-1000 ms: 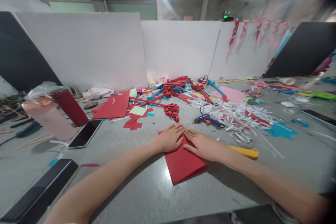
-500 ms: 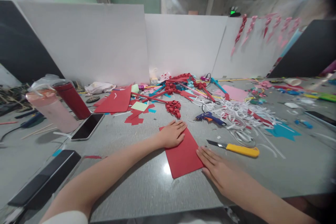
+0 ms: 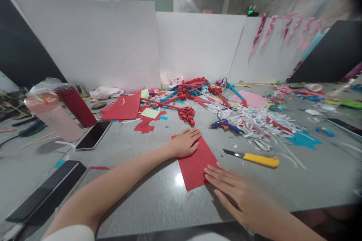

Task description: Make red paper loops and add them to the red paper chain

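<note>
A folded-looking sheet of red paper point(image 3: 195, 173) lies flat on the grey table in front of me. My left hand point(image 3: 186, 143) rests flat across its upper part, fingers stretched out and pointing right. Over the lower right corner of the paper lies my right hand point(image 3: 230, 188), its fingers extended and the thumb a little apart; the back of this hand is slightly blurred. Neither hand grips anything. To the right of the paper is a yellow utility knife point(image 3: 260, 159) with its blade out, pointing left. Beyond it sits a blue glue gun point(image 3: 227, 126).
White paper strips point(image 3: 260, 120) are heaped at the right. Red paper flowers point(image 3: 186, 115) and scraps lie at the back. On the left are a phone point(image 3: 94, 135), a pink bottle point(image 3: 55, 115), a red flask point(image 3: 75, 105) and a black power bank-like block point(image 3: 46, 192). White panels point(image 3: 195, 49) stand behind.
My right hand has slid along the paper's right edge toward me and slightly left, onto the lower corner. The left hand has stayed in place on the paper.
</note>
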Motion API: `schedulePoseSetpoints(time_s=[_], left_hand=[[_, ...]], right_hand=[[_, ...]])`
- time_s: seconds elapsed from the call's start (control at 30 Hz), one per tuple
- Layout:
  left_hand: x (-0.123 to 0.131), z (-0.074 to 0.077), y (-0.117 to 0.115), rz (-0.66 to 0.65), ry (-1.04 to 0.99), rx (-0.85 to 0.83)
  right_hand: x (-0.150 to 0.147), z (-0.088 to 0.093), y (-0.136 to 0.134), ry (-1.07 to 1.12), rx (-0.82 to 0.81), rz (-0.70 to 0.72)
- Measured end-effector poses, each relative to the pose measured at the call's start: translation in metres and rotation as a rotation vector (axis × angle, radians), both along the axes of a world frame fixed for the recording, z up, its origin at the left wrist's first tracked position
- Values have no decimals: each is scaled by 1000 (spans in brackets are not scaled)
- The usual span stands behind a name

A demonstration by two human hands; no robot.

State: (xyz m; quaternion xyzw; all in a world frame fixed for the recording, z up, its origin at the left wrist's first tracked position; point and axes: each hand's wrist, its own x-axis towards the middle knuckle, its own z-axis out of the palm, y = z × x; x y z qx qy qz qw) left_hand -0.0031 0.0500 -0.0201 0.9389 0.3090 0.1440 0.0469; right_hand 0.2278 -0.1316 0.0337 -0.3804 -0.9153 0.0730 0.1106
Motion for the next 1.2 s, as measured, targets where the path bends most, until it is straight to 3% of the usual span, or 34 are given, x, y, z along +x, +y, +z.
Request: schedulePoseSetpoints(time_s=[0.1,0.2,0.27,0.37,0.53,0.63,0.73,0.8,0.9,1.0,1.13,1.2], left_hand=[[0,3,-2,5,-68,8],[-2,11,-6,-17,-204,42],[-5,17,-11,-53,-274,56],[-8,24,-15,-81,-327,73],[-8,26,-17,-60,-370,80],[-7,26,-18,-51,-378,73],[-8,24,-19,-33,-468,105],[-9,22,-18,63,-623,175],[-11,19,-13,313,-894,246],[-11,19,-4,436,-1097,54],[-8,24,-1,270,-1210,-502],[-4,24,-6,192,-1177,-625]], right_hand=[[-11,-14,18,50,84,-114],[-12,-26,46,105,231,-522],[-9,-30,63,102,212,-647],[-4,-34,77,94,54,-624],[-10,-34,72,211,-68,-596],[-20,-30,63,401,-197,-540],[-30,-26,55,707,-516,-455],[-32,-23,54,861,-693,-431],[-25,-18,59,1015,-735,-453],[-8,-12,69,1153,-647,-510],[10,-7,77,1219,-548,-606],[14,-8,78,1214,-550,-615]])
